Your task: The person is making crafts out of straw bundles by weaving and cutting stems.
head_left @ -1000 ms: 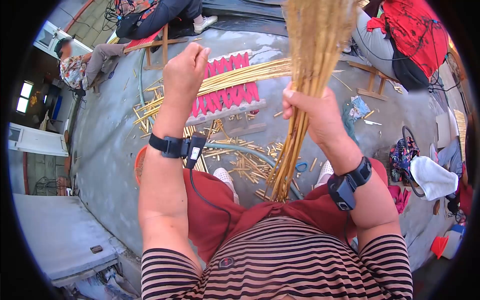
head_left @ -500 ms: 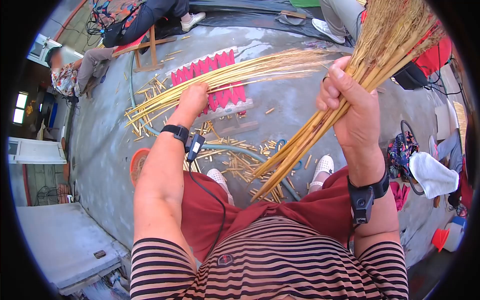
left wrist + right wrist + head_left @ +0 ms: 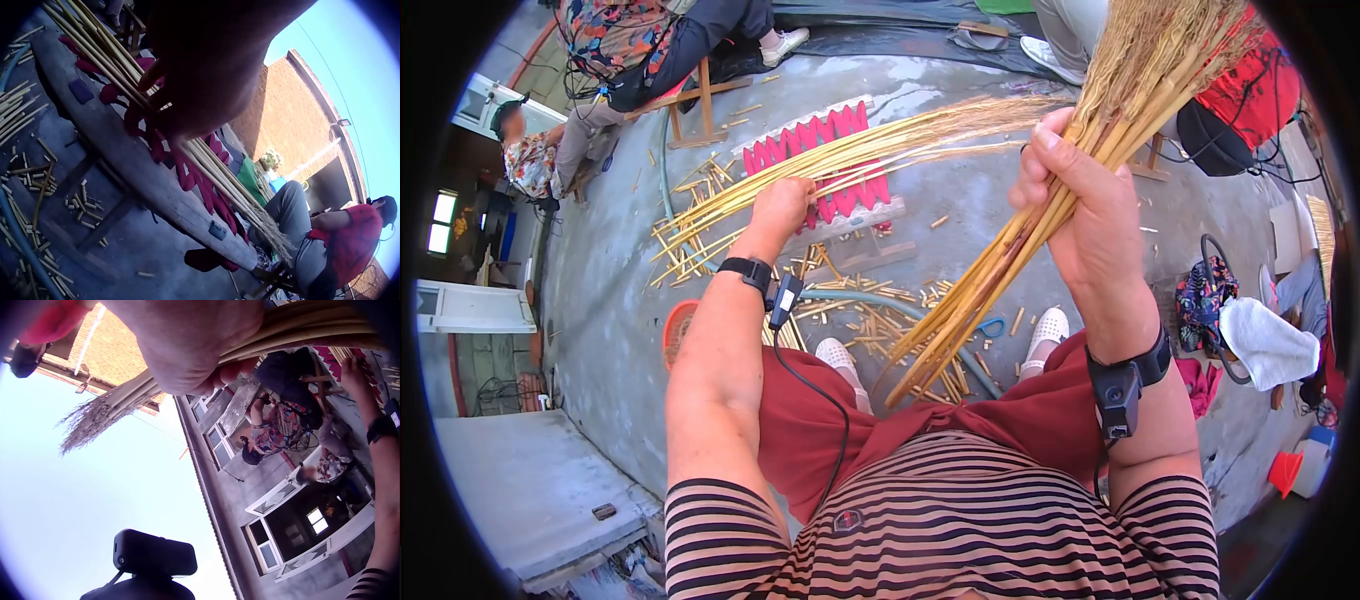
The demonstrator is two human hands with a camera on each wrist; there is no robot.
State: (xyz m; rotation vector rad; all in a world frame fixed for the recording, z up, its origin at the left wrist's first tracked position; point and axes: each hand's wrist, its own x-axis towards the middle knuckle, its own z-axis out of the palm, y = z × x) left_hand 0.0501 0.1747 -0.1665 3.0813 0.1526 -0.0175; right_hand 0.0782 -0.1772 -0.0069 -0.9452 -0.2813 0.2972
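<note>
My right hand grips a thick bundle of broom straw, tilted with its bushy heads up to the right and its cut ends down over my lap. In the right wrist view the fingers wrap round its stalks. My left hand is at a spread of long broom straw stalks lying across a low bench padded with zigzag magenta cloth. The left wrist view shows its fingers curled on a few of these stalks; the palm side is hidden.
Short stalk offcuts litter the concrete around my feet, beside a hose and blue-handled scissors. An orange bowl stands by my left knee. A white cloth hangs over a bag at right. Other people sit further off.
My left hand has come down from the air onto the stalks on the bench. The right hand has moved right with its bundle, which has tilted, then drifted slightly back left.
</note>
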